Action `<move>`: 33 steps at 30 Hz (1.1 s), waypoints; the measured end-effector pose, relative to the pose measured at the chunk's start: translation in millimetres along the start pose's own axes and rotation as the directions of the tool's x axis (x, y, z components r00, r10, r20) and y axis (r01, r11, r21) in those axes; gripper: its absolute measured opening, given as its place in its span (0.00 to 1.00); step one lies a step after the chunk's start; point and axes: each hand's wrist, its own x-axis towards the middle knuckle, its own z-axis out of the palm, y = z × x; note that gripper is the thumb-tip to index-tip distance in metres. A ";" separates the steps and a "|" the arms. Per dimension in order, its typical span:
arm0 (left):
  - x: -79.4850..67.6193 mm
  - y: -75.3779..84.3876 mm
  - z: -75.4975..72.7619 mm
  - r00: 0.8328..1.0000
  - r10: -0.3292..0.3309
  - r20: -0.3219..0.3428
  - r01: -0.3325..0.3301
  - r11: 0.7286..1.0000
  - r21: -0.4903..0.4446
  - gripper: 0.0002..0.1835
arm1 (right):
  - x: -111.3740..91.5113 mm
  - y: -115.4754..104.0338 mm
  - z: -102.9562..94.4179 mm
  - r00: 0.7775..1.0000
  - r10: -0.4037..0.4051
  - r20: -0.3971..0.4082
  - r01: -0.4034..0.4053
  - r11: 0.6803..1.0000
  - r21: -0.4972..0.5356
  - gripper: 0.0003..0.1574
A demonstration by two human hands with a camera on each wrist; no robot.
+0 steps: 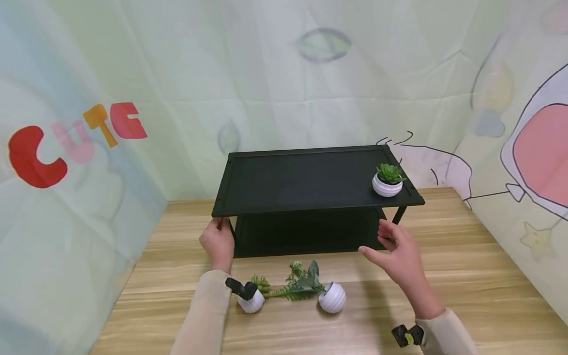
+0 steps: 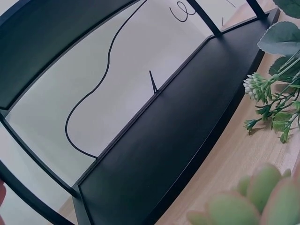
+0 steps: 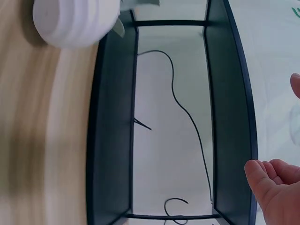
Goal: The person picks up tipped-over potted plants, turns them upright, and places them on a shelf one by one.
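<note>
A black two-tier shelf (image 1: 301, 180) stands on the wooden table. My left hand (image 1: 218, 245) grips its left front side, just under the upper board; the fingertips are mostly hidden there. Close to the right front leg, my right hand (image 1: 401, 254) hovers with thumb and fingers apart, holding nothing. On the right end of the upper board sits a small green succulent in a white ribbed pot (image 1: 387, 185). Before the shelf, a leafy plant in a white pot (image 1: 332, 297) lies tipped over. Another succulent in a white pot (image 1: 251, 301) is partly hidden by the left wrist's camera.
The lower board (image 2: 164, 140) of the shelf rests near the tabletop. Behind the table hangs a pale printed cloth (image 1: 275, 79), which also covers both sides. Black cameras (image 1: 407, 336) are strapped to both wrists.
</note>
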 end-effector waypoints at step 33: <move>-1.3 -0.5 2.1 1.000 0.000 -0.005 0.000 1.000 -0.017 0.10 | -44.5 22.5 67.4 0.998 0.011 0.059 -0.023 0.981 0.194 0.42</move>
